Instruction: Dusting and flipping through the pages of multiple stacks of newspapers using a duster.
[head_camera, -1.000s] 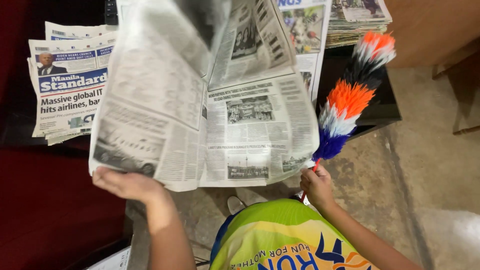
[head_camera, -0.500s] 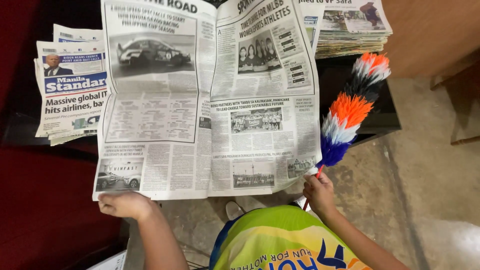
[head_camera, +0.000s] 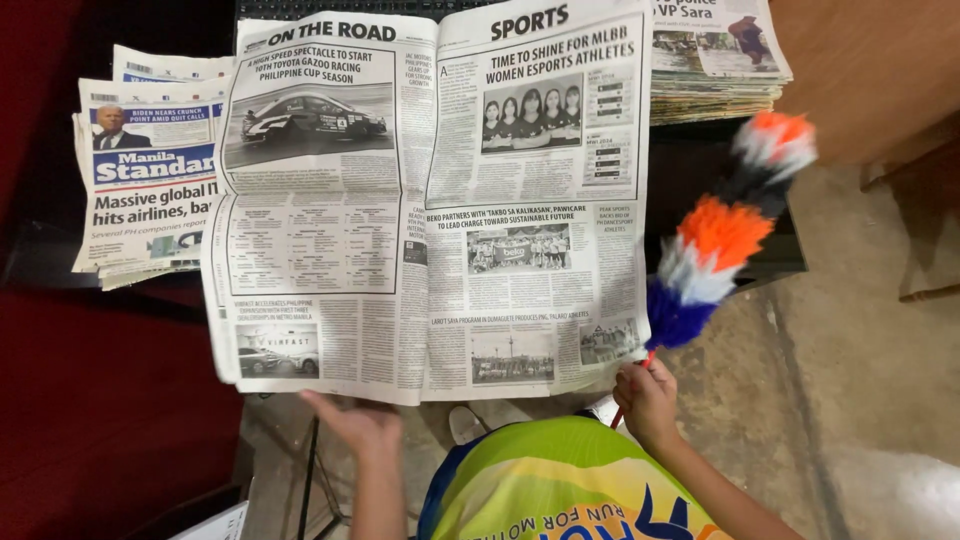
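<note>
We are holding an open newspaper (head_camera: 430, 200) spread flat, our left hand (head_camera: 358, 425) loosely cupped under its bottom edge. Our right hand (head_camera: 646, 400) is gripping a striped feather duster (head_camera: 715, 245). Folded newspapers (head_camera: 150, 180) are lying on the dark tabletop (head_camera: 40, 260) at left, a stack (head_camera: 715, 75) upper right. Since earlier, the pages are hanging flatter.
</note>
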